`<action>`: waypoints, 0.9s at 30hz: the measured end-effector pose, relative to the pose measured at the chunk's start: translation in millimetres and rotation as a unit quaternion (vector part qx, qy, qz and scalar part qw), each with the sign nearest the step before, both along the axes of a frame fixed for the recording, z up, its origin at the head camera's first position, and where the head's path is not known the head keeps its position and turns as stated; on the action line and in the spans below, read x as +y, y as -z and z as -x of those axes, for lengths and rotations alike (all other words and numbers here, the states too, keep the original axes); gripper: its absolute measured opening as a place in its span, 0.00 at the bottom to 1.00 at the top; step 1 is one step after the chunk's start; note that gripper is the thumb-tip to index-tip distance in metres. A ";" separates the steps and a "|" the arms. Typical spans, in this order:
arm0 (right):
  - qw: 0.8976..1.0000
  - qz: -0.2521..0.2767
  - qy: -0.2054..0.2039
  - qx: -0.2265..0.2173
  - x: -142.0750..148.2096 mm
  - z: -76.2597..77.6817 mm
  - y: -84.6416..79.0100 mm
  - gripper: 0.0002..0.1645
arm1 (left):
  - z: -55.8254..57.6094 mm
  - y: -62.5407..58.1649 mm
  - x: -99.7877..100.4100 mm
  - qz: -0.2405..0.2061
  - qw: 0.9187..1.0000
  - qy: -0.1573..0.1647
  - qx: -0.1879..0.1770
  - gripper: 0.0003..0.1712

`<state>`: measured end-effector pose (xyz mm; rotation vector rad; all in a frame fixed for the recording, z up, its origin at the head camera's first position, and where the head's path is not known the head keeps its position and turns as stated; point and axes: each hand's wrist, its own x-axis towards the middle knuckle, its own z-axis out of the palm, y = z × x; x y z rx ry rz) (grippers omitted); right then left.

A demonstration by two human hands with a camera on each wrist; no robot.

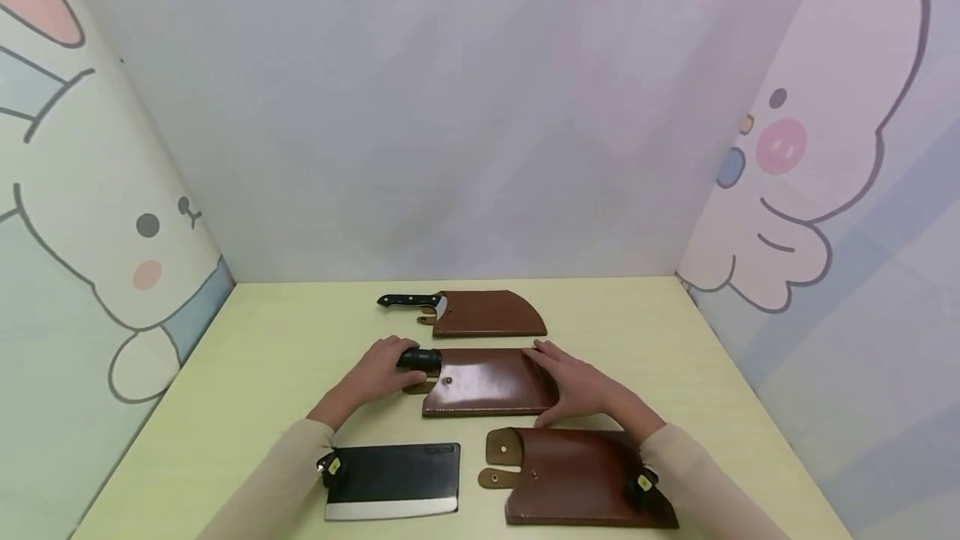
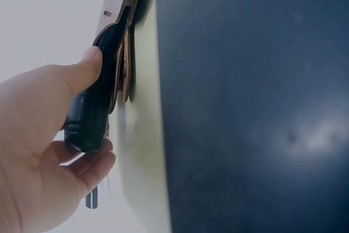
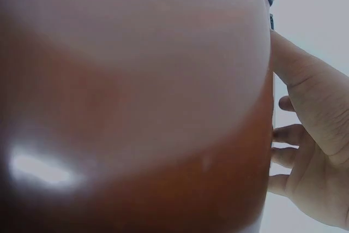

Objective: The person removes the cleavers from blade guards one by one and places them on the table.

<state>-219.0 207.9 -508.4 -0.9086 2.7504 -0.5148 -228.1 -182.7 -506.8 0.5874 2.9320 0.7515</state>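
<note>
Nine o'clock, my left grip (image 1: 386,372) pinches the round black handle (image 1: 423,359). Right grip (image 1: 581,387), spread at three, likely steadies its flat brown leather sheath (image 1: 491,386).

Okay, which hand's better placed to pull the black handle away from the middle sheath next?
Probably the left. The left hand has its thumb and fingers around the black handle, while the right hand is at the opposite end of the middle sheath, seemingly better suited to steadying it.

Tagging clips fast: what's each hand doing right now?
Left hand: closed, holding the black handle protruding from the middle brown sheath.
Right hand: open, spread at that sheath's right end.
</note>
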 end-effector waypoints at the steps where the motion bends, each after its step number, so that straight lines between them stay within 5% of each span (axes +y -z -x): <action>1: 1.000 -0.005 -0.002 0.000 -0.2 0.7 0.0 0.73 | 0.4 0.0 0.4 0.000 1.000 0.002 0.002 0.32; 13: 0.999 -0.026 0.000 0.023 -2.8 6.3 2.3 0.75 | 3.5 1.2 3.1 -0.003 1.000 -0.005 -0.001 0.21; 27: 0.997 -0.022 0.008 0.069 -3.4 2.6 -2.5 0.72 | 2.6 -0.1 3.9 0.010 1.000 -0.015 0.002 0.20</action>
